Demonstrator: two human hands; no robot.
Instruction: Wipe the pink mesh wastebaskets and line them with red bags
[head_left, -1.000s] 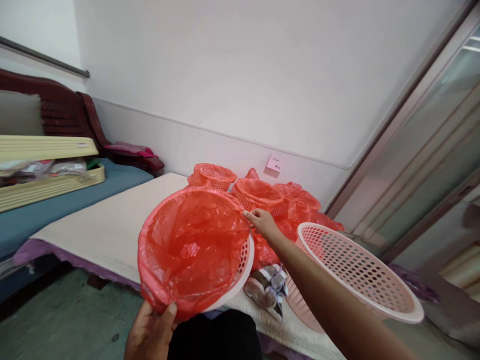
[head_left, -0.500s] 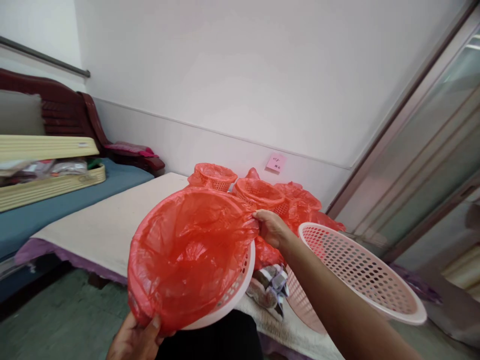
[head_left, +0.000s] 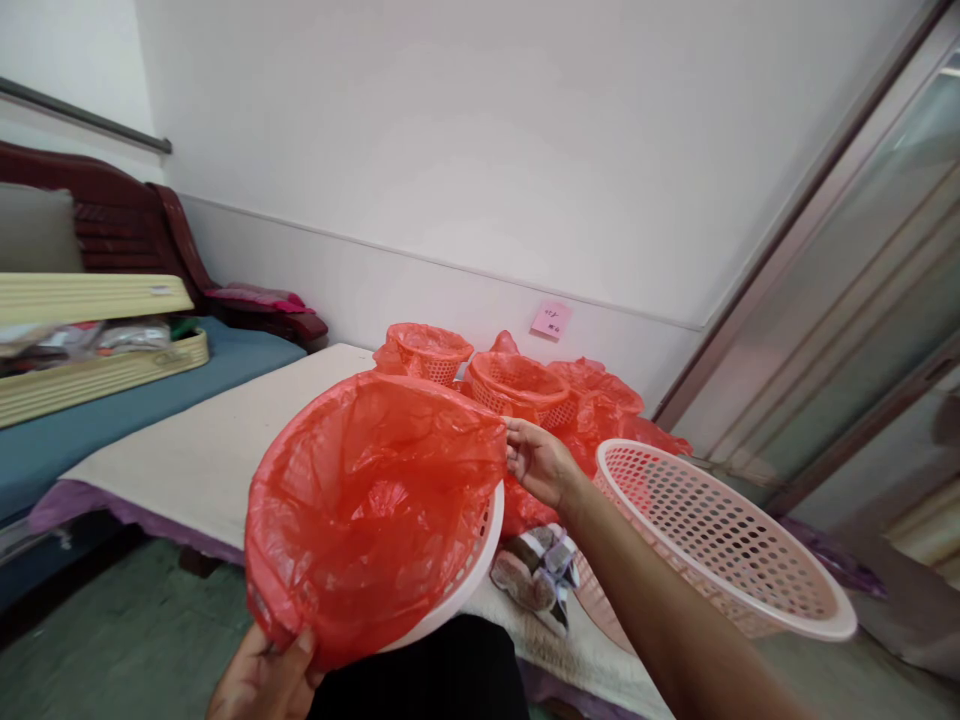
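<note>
A red plastic bag (head_left: 375, 500) lines a pink perforated basket (head_left: 469, 580) tilted toward me. The bag is folded over the far and left rim, while the basket's right rim shows bare. At the lower left rim my left hand (head_left: 274, 670) is closed on the bag's edge, thumb on top. My right hand (head_left: 538, 460) pinches the bag's edge on the right and draws it taut. Part of the basket is covered by the bag.
Another pink basket (head_left: 720, 540) stands tilted at the right. Red-bagged baskets (head_left: 517, 385) sit by the wall under a pink note (head_left: 551, 320). Patterned cloth (head_left: 536, 575) lies on the bed (head_left: 202, 430). A yellow case (head_left: 97, 370) is at left.
My right hand has shifted slightly left with the bag's edge, its fingers opening somewhat. The bag now looks smoother and more spread. My left hand keeps its hold.
</note>
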